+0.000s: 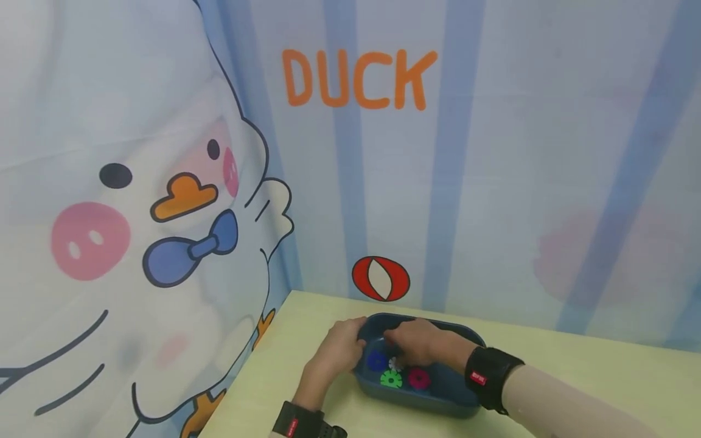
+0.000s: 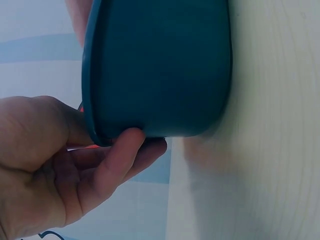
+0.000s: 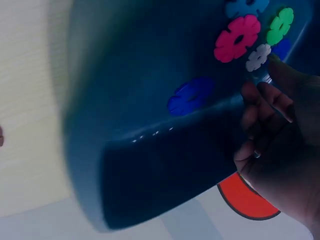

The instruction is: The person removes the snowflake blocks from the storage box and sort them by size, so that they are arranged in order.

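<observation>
A dark blue-green plastic basin [image 1: 438, 398] stands on the table. Its left end is gripped at the rim by my left hand [image 1: 341, 345], whose fingers [image 2: 117, 162] press against the outer wall in the left wrist view. My right hand [image 1: 418, 342] reaches down inside the basin, fingers loosely bent, thumb apart from them. By its thumb lies a small white flower-shaped disc [image 3: 258, 57]. Around that are a pink disc [image 3: 237, 39], a green disc [image 3: 280, 26] and a blue disc [image 1: 376, 360]. Another blue disc [image 3: 190, 95] lies separately on the basin floor.
The pale yellow tabletop [image 1: 575, 383] extends right and left of the basin. Behind it hangs a blue striped cloth [image 1: 394, 182] with DUCK lettering and a printed red ball [image 1: 361, 278]. A printed duck cloth [image 1: 181, 322] borders the left side.
</observation>
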